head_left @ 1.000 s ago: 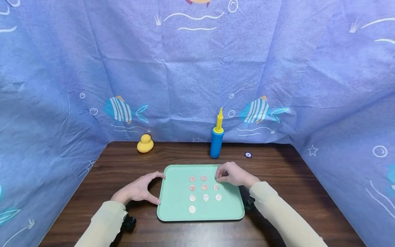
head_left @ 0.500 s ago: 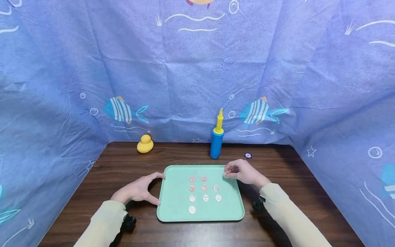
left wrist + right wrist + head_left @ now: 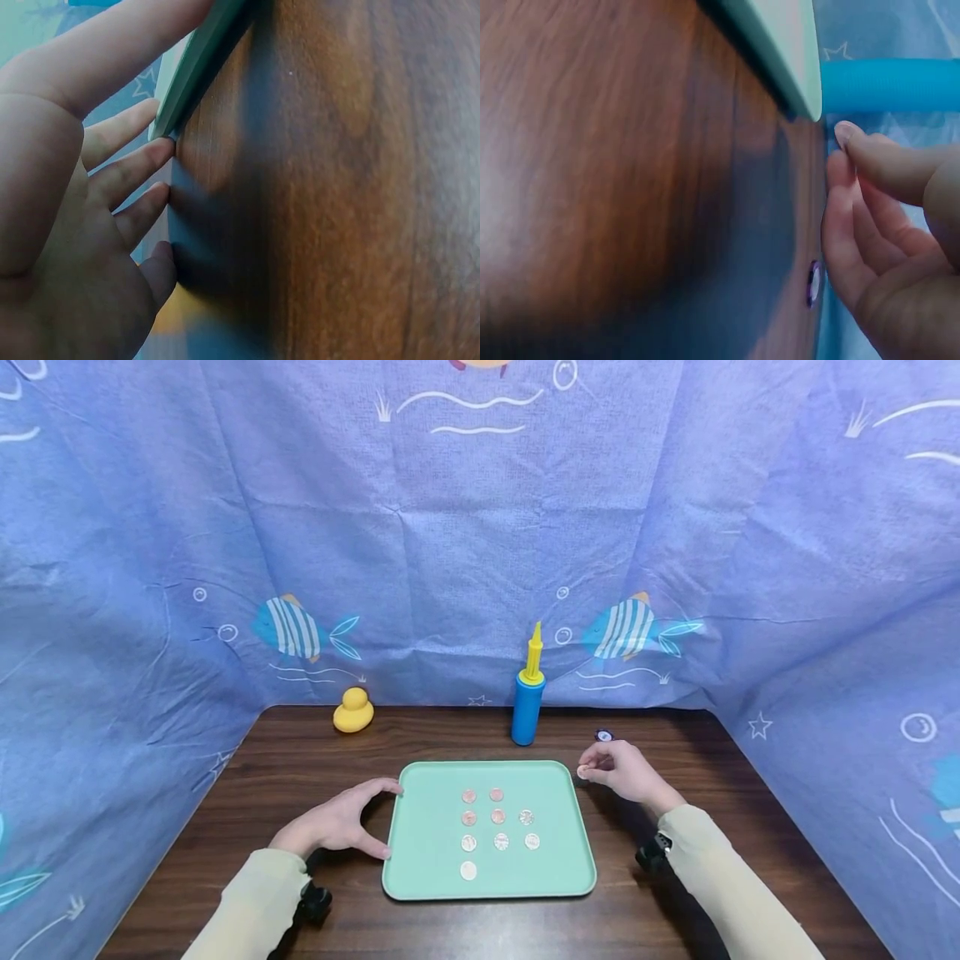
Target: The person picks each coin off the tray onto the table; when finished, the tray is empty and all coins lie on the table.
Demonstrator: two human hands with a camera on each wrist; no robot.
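On the light green tray [image 3: 427,877] several small round coins lie flat in rows, some coppery like the coin [image 3: 468,796] at the back, others silvery like the coin [image 3: 468,870] at the front. My right hand [image 3: 626,770] is just beyond the tray's back right corner and pinches a small coin [image 3: 582,772] between thumb and fingers. The right wrist view does not show that coin clearly. At the tray's left edge my left hand [image 3: 337,818] is spread, its thumb and fingertips touching the rim. Its outstretched fingers [image 3: 131,172] also show in the left wrist view.
Behind the tray stands a blue and yellow hand pump [image 3: 527,702]. A yellow rubber duck [image 3: 353,710] sits at the back left. Close behind my right hand lies a dark-rimmed round token [image 3: 603,736]. A blue patterned cloth [image 3: 465,568] hangs around the dark wooden table [image 3: 330,927].
My right hand has moved right with the coin, from over the tray's back right part to past its right edge. The left hand has stayed at the rim.
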